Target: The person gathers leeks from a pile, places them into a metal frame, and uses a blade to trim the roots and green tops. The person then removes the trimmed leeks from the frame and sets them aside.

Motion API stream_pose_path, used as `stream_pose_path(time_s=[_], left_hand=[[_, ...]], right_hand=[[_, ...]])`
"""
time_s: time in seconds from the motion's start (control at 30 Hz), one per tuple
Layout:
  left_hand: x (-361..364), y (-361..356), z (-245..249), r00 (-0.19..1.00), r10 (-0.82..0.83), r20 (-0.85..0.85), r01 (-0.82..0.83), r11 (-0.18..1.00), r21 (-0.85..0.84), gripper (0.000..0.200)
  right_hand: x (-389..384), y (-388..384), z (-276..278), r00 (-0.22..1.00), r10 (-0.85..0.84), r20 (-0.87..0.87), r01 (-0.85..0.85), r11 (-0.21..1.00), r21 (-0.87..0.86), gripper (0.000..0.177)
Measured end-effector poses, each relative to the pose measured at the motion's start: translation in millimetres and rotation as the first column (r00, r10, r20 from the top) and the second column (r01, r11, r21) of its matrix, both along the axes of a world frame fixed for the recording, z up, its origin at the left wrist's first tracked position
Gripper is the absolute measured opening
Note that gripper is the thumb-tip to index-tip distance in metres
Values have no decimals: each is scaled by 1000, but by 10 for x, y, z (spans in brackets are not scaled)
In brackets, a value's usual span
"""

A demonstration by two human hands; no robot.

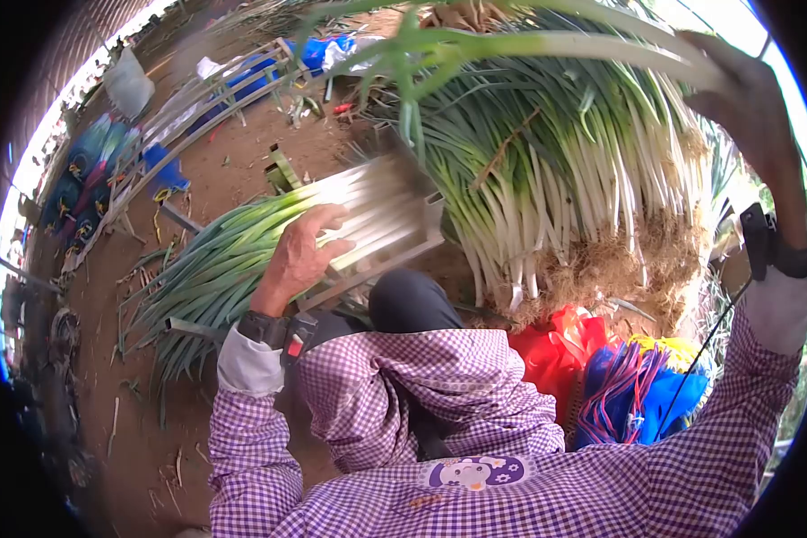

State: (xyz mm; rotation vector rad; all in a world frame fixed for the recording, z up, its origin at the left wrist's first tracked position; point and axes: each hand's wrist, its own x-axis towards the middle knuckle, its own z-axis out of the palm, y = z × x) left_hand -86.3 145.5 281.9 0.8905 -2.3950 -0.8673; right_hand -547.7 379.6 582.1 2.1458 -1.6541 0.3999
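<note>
In the head view, my right hand (751,94) is raised at the upper right, closed around the pale lower part of a green onion (592,47). Its stalk and leaves stretch left across the top, blurred near the camera. My left hand (303,249) lies over a row of trimmed green onions (359,206), thumb and fingers apart. These onions rest in a metal frame (421,229), white ends right and green leaves hanging left. A large heap of green onions (592,193) with brown roots stands to the right of the frame.
By my right knee lie a red plastic bag (560,345) and a blue bag (690,394) with pink and blue strings (623,386). A long slatted rack (175,143) stands at the back left, near a whitish sack (128,83). Leaf scraps litter the dirt floor (121,359).
</note>
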Motion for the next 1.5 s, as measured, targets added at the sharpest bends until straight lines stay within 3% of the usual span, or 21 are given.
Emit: stream_pose_path(time_s=[0.1,0.17,0.27,0.4,0.47,0.5,0.57,0.6,0.67,0.7,0.73,0.8,0.9,1.03,1.07,1.2,1.3,1.37,1.43,1.5], left_hand=[[287,41,-87,992,110,-68,-102,989,108,50],[514,9,-161,990,138,-39,-133,986,101,51],[839,44,-273,973,230,-5,-226,961,159,51],[1194,134,-449,946,324,-25,-309,921,236,51],[1311,188,-500,929,371,-14,-354,896,268,51],[1387,209,-560,921,390,-9,-373,886,276,51],[1530,200,-745,906,423,-2,-405,867,291,52],[1576,190,-810,893,449,27,-439,855,278,52],[1636,188,-949,863,497,92,-503,827,253,53],[1662,178,-1044,849,522,84,-526,818,233,53],[1686,161,-1139,835,546,75,-548,809,212,54],[1731,111,-1265,816,571,86,-577,807,125,58],[1688,-66,-1350,801,593,86,-572,800,-183,63],[1512,-490,-1367,764,598,241,-450,762,-465,86],[1486,-612,-1426,757,592,278,-424,767,-481,98],[1481,-968,-1696,732,556,393,-318,790,-525,108],[1570,-1069,-1909,705,556,441,-333,808,-487,102],[1546,-1041,-1971,690,568,448,-305,790,-532,98],[1547,-1017,-2010,676,582,452,-287,773,-566,94],[1545,-1029,-2038,667,592,454,-274,760,-589,90]], right_hand=[[224,-466,75,912,-5,-410,-106,963,-249,53],[960,-787,-18,997,-3,-80,-23,949,-314,51],[1730,-1195,-159,980,42,196,21,951,-308,49],[2014,-2032,-509,866,318,387,-269,947,-176,41],[2122,-2509,-1216,645,404,649,-395,903,-169,47],[2305,-2556,-1414,729,327,601,-370,927,-56,50],[2517,-2988,-2217,719,359,595,-444,896,-4,55],[2601,-3222,-2728,687,450,570,-491,866,-91,55],[2747,-3435,-3555,715,386,583,-503,863,45,50],[2807,-3489,-3855,818,278,503,-440,866,237,46],[2758,-3582,-4253,721,387,574,-558,816,151,43],[2667,-3654,-4724,769,344,539,-553,782,289,43],[2584,-3688,-5001,799,271,537,-525,750,402,46],[2355,-3708,-5139,827,191,530,-477,737,479,52],[2296,-3694,-5175,844,166,509,-441,754,486,50],[2220,-3615,-5310,846,216,487,-419,835,357,51],[2299,-3453,-5238,913,102,396,-223,936,273,48],[2293,-3375,-5340,892,140,430,-201,974,101,52],[2333,-3265,-5394,929,94,357,-134,987,87,57],[2352,-3195,-5521,887,32,461,-130,975,181,68]])
